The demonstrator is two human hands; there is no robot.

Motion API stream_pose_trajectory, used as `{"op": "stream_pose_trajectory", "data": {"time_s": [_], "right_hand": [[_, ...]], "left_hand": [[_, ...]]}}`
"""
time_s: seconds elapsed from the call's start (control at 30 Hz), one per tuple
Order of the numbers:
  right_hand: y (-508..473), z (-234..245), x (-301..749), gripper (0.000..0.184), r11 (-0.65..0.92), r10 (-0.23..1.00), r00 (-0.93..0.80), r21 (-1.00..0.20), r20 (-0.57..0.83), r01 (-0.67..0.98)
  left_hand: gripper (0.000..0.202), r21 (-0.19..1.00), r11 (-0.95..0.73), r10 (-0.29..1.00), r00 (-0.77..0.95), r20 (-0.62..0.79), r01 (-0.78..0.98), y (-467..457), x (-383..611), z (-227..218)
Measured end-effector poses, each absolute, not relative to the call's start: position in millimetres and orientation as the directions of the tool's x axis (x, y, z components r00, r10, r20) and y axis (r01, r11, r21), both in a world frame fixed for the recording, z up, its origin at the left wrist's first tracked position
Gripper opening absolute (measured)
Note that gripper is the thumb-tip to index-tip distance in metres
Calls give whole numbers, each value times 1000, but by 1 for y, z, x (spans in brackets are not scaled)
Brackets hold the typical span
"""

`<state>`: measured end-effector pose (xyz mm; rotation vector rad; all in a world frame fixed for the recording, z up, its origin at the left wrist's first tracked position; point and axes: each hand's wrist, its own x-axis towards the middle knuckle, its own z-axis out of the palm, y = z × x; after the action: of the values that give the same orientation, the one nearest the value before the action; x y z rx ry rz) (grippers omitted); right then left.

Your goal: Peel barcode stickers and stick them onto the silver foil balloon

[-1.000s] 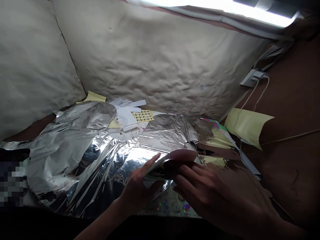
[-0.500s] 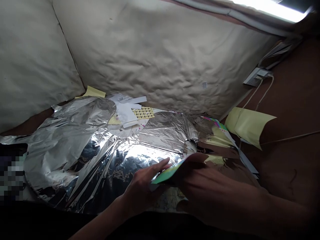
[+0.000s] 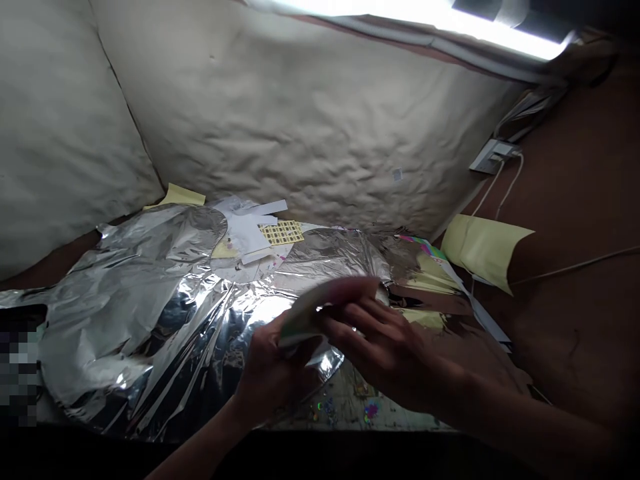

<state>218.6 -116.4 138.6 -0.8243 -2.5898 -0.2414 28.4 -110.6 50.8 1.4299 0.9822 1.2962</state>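
Observation:
A thin, bent sheet, greenish on the left and pinkish on the right, is held up in front of me; whether it is paper or film I cannot tell. My left hand is closed on its left end. Round its right side curl the fingers of my right hand, partly in shadow. Beneath both hands spreads crumpled silver foil over the table. Small shiny coloured bits lie on the bare strip of tabletop at the near edge.
White paper pieces and a yellow sheet of printed labels lie at the back. Yellow paper hangs by the right wall under a socket with cords. A lit tube lamp is overhead.
The sheet and both hands have come up and left, and the sheet now arches more. My right hand has lifted off the near tabletop, uncovering the coloured bits. The view has shifted slightly.

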Motion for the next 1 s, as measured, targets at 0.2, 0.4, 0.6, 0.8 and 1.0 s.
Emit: {"op": "stream_pose_trajectory", "data": {"time_s": [0.2,0.4,0.6,0.8,1.0], "right_hand": [[-106,100,236,72,528,834,-135,-703,535,476],[-89,47,243,32,-159,960,-239,-987,-146,-36],[-83,17,242,36,-278,911,-341,-956,-231,-95],[-62,9,247,36,-149,929,-342,-989,-142,5],[-49,0,248,14,137,965,-263,-804,-24,579]], "left_hand": [[32,918,184,909,415,-24,-350,-108,32,60],[53,902,314,844,523,-122,-296,-86,26,48],[38,943,284,846,509,-160,-176,-59,20,30],[38,967,253,869,434,-238,24,-51,21,19],[22,853,-153,948,318,-15,498,-54,24,6]]}}
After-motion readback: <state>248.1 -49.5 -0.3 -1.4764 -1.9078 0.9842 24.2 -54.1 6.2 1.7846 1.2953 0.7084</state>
